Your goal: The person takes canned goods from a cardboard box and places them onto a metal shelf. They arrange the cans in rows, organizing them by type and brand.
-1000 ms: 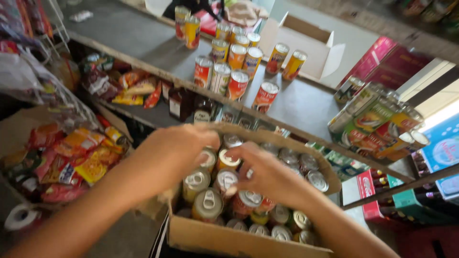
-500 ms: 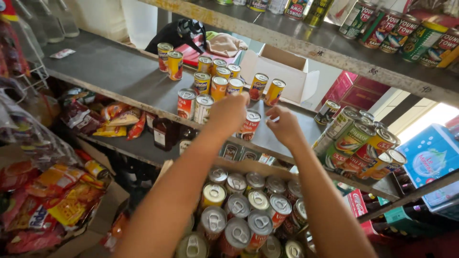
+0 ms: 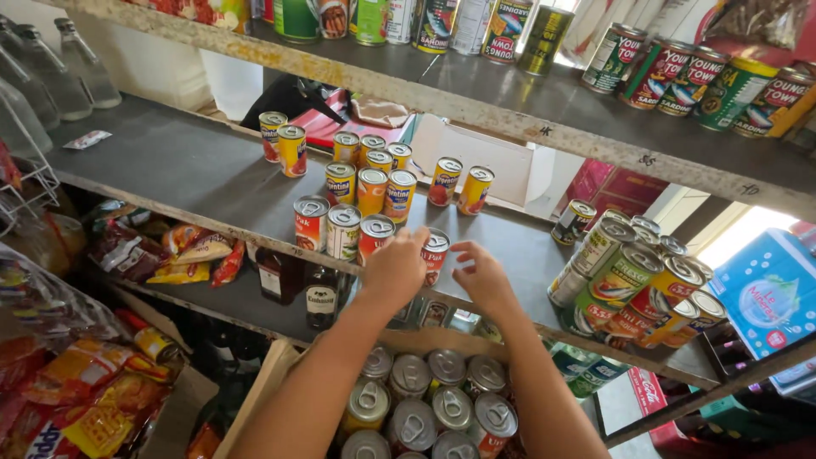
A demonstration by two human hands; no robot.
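- the grey shelf board runs across the whole view, with a second shelf above it carrying a row of tall tins along the top of the picture.
- down at the bottom sits the cardboard box, open, packed with upright cans showing their silver pull-tab lids.
- off to the right on the grey shelf, a heap of cans lying on their sides, stacked against one another.
- on the left, below the shelf, bright snack packets and dark bottles.
- now the cluster of upright red-and-yellow cans, standing in short rows in the middle of the shelf, well apart from the heap.
- left hand is up at the front edge of the shelf, fingers curled over and resting against the small red can; a full grip cannot be made out.
- right hand is just beside that same can on its other side, fingers loosely bent, nothing in it.
- the small red can stands upright at the front of the cluster, right next to its neighbour can, between the two hands.
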